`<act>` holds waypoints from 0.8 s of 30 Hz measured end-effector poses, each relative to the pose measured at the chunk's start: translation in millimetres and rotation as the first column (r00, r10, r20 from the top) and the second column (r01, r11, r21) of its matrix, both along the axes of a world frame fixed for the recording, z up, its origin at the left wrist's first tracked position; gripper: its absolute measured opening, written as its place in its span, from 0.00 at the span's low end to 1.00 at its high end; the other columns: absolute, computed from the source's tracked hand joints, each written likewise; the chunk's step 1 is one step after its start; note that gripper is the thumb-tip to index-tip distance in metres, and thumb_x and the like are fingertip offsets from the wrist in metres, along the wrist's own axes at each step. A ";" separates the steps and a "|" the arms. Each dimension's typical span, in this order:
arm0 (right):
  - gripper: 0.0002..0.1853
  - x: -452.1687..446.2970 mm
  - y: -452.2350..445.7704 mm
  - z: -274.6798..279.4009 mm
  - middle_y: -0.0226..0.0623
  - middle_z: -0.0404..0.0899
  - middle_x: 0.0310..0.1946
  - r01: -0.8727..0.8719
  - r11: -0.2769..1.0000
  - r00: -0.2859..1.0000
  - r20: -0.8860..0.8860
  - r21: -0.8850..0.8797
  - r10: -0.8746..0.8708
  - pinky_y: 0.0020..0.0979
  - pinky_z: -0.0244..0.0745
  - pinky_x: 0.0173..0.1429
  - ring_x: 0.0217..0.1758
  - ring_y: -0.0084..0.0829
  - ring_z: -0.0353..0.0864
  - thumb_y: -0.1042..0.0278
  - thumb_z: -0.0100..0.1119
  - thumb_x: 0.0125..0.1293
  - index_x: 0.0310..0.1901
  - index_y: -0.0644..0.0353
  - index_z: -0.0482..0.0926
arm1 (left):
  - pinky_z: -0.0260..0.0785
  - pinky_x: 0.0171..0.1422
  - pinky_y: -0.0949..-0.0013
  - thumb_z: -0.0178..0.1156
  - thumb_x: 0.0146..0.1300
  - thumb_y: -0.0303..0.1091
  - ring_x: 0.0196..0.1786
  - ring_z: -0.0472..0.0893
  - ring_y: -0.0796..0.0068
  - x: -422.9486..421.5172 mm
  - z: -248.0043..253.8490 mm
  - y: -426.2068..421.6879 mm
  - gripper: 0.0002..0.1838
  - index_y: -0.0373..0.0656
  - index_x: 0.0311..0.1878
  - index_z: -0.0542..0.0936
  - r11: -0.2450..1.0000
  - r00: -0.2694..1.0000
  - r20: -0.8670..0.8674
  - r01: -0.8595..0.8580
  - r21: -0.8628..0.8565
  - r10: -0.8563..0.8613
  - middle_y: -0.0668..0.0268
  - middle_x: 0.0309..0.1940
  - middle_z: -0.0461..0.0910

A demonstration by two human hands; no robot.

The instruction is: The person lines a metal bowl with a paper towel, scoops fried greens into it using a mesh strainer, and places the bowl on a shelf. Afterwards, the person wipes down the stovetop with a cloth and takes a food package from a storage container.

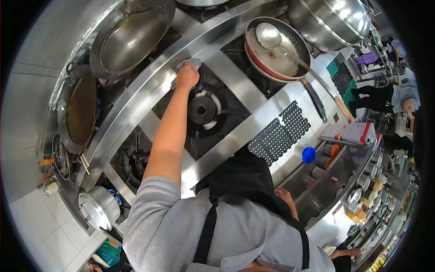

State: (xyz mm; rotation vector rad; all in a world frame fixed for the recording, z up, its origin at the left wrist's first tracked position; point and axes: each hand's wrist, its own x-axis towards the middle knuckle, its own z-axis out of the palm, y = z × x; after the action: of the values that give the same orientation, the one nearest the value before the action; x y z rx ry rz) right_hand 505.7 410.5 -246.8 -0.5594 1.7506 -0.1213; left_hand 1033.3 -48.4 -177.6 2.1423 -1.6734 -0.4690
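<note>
My left hand [186,76] is stretched forward, its fingers closed over a crumpled grey cloth [195,62]. The cloth touches the stainless steel stove top [174,68] just behind a black gas burner [202,110]. Low at my right side hangs my right hand [285,197], beside my black apron [240,174]. It holds nothing that I can see, and its fingers are loosely apart. A red-sided frying pan [276,61] sits on the burner to the right, with a ladle [268,36] lying in it.
Two large woks [131,43] stand along the back left. A lidded pot [97,206] is on a lit burner at the left, and a big steel pot [328,22] at the far right. Black mats [281,131] cover the floor. Other people [405,93] stand farther right.
</note>
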 end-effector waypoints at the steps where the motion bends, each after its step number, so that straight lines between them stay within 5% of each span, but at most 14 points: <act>1: 0.17 -9.5 -12.8 4.0 0.32 0.80 0.33 -0.062 0.998 0.998 0.002 0.027 0.062 0.25 0.68 0.23 0.23 0.23 0.76 0.58 0.50 0.68 0.53 0.59 0.74 | 0.66 0.59 0.51 0.52 0.64 0.42 0.56 0.73 0.44 -14.1 1.5 -16.4 0.24 0.39 0.59 0.70 1.000 0.999 0.017 0.027 0.011 -0.027 0.47 0.57 0.72; 5: 0.17 -63.1 -39.8 1.9 0.32 0.80 0.32 -0.196 0.981 0.979 -0.062 0.016 0.196 0.25 0.67 0.22 0.22 0.23 0.76 0.59 0.49 0.68 0.53 0.59 0.74 | 0.64 0.61 0.52 0.54 0.63 0.41 0.56 0.73 0.45 -57.6 -11.5 -78.5 0.22 0.40 0.58 0.71 0.992 0.993 -0.014 0.120 -0.033 -0.121 0.47 0.57 0.71; 7: 0.17 -112.8 -28.7 -47.3 0.33 0.80 0.32 -0.365 0.883 0.926 -0.019 -0.295 0.377 0.25 0.68 0.23 0.24 0.24 0.77 0.58 0.50 0.68 0.53 0.58 0.74 | 0.64 0.61 0.52 0.55 0.62 0.40 0.56 0.73 0.46 -80.7 -12.9 -97.9 0.22 0.40 0.56 0.71 0.989 0.992 0.005 0.124 -0.080 -0.124 0.47 0.57 0.71; 8: 0.17 -115.0 -41.0 -41.9 0.33 0.80 0.32 -0.371 0.884 0.923 -0.004 -0.284 0.386 0.25 0.68 0.23 0.24 0.24 0.77 0.58 0.50 0.68 0.53 0.58 0.74 | 0.64 0.62 0.52 0.55 0.61 0.39 0.55 0.73 0.46 -91.1 -15.5 -100.5 0.21 0.39 0.55 0.72 0.983 0.991 0.018 0.130 -0.127 -0.129 0.47 0.56 0.72; 10: 0.18 -112.9 -92.5 -21.6 0.34 0.81 0.33 -0.048 0.998 0.999 -0.022 0.035 0.048 0.27 0.71 0.24 0.26 0.25 0.79 0.57 0.51 0.68 0.53 0.58 0.74 | 0.63 0.62 0.52 0.56 0.60 0.37 0.56 0.72 0.47 -105.5 -22.2 -97.4 0.20 0.37 0.53 0.72 0.986 0.986 0.097 0.141 -0.091 -0.133 0.47 0.56 0.71; 12: 0.19 -113.5 -126.1 -16.2 0.36 0.81 0.36 -0.074 0.997 0.997 -0.015 0.026 0.075 0.28 0.72 0.27 0.28 0.26 0.80 0.56 0.49 0.69 0.55 0.58 0.73 | 0.62 0.64 0.52 0.54 0.61 0.36 0.58 0.71 0.46 -115.4 -25.5 -78.0 0.19 0.36 0.53 0.72 0.978 0.987 0.145 0.093 -0.187 -0.067 0.44 0.57 0.70; 20: 0.21 -74.9 -178.4 -31.8 0.35 0.81 0.40 -0.210 0.978 0.977 0.041 -0.005 0.210 0.28 0.74 0.32 0.32 0.26 0.80 0.52 0.48 0.70 0.57 0.57 0.72 | 0.54 0.71 0.53 0.42 0.62 0.30 0.67 0.64 0.48 -200.5 -23.1 55.7 0.23 0.34 0.61 0.66 0.920 0.909 0.198 0.386 -0.065 -0.367 0.41 0.63 0.64; 24: 0.20 -55.6 -185.6 -9.5 0.35 0.81 0.39 -0.329 0.944 0.944 0.010 -0.034 0.329 0.27 0.73 0.32 0.31 0.26 0.80 0.54 0.47 0.70 0.57 0.58 0.72 | 0.51 0.73 0.55 0.48 0.60 0.32 0.70 0.60 0.51 -227.7 -22.4 130.9 0.26 0.39 0.63 0.66 0.882 0.889 0.070 0.458 -0.106 -0.453 0.48 0.66 0.61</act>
State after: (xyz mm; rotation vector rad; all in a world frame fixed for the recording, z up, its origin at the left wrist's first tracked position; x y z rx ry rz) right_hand 450.1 224.9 -256.3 -0.8639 1.6179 0.0818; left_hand 805.6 82.4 -200.0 1.6740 -2.1803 -0.4378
